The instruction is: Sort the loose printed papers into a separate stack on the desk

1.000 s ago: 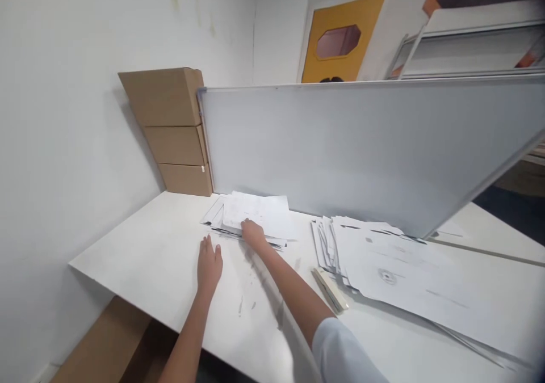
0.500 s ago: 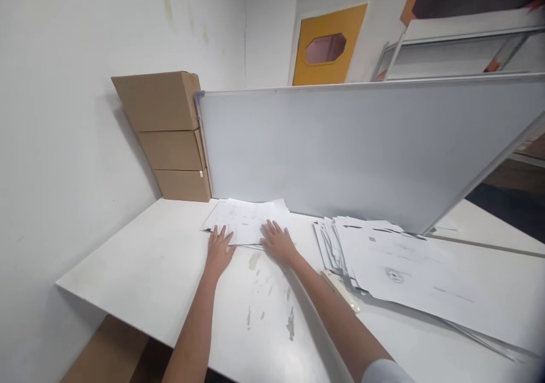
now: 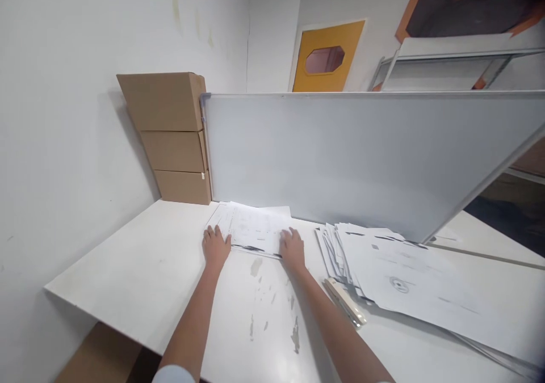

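A small stack of printed white sheets [image 3: 260, 227] lies on the white table against the foot of the whiteboard. At the stack's left edge rests my left hand [image 3: 216, 248], open, fingers spread over the edge and thumb beside the near corner. My right hand [image 3: 293, 249] touches the right edge, its fingers loosely bent and apart, not visibly closed on the paper; the fingertips are slightly blurred. Dark marks show along the near edge of the sheets. To the right of my right forearm, a cream stapler [image 3: 344, 302] lies beside a larger, uneven pile of printed papers [image 3: 409, 286].
A whiteboard [image 3: 340, 156] stands upright along the back of the table [image 3: 140, 275]. Brown cardboard boxes [image 3: 170, 150] are stacked at its left end, near the wall. Grey worn patches mark the tabletop between my forearms. Another brown box [image 3: 100, 354] sits below the table's left side.
My right hand has slid right, from lying on the sheets to their right edge, uncovering more print. My left hand has shifted slightly left. The sheets look more squared, and the view has tilted up slightly.
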